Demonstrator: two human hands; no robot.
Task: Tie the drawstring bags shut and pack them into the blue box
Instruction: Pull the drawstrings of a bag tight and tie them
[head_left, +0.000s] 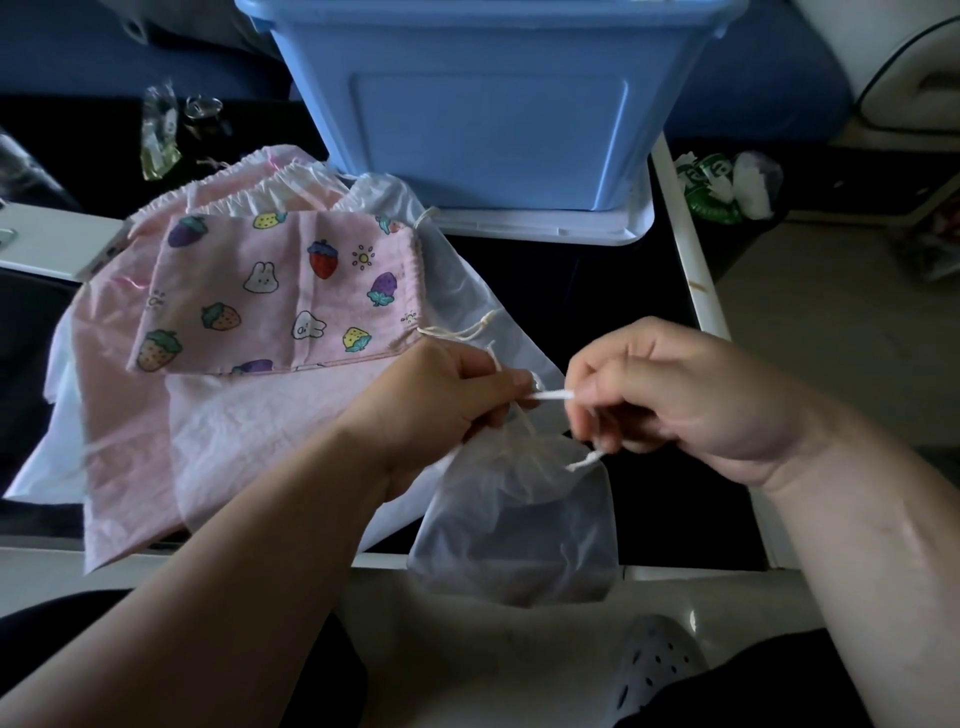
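The knot could have been lost if the cord (553, 395) were let slip. It was stretched taut between the two hands, and only a short tail (587, 460) was seen hanging below the right hand (675, 400), so the end would probably have been drawn out by a weak pinch or an uneven pull. The sheer bag (519, 519) was judged to be light and slippery, and its gathered neck might have been loosened if tension were dropped before the knot was cinched. The bag was hung partly over the near edge of the table (691, 291), so it could also have been dropped towards the lap if both grips were eased at once. A loose cord of the printed bag (275, 291) was seen just beside the left hand (441, 395), and it might have been caught up in the knot by mistake.

The left hand was curled, with the cord pinched at the bag's neck between thumb and fingers. The right hand was likewise curled, with the other end of the cord pinched in its fingertips. The bag was hung below and between the hands, its neck touching the left fingers. The pile (208, 415) of other bags was spread under and beyond the left forearm. The box (493, 104) was set at the far side of the table, well apart from both hands. Whether anything had been packed in it could not be told.
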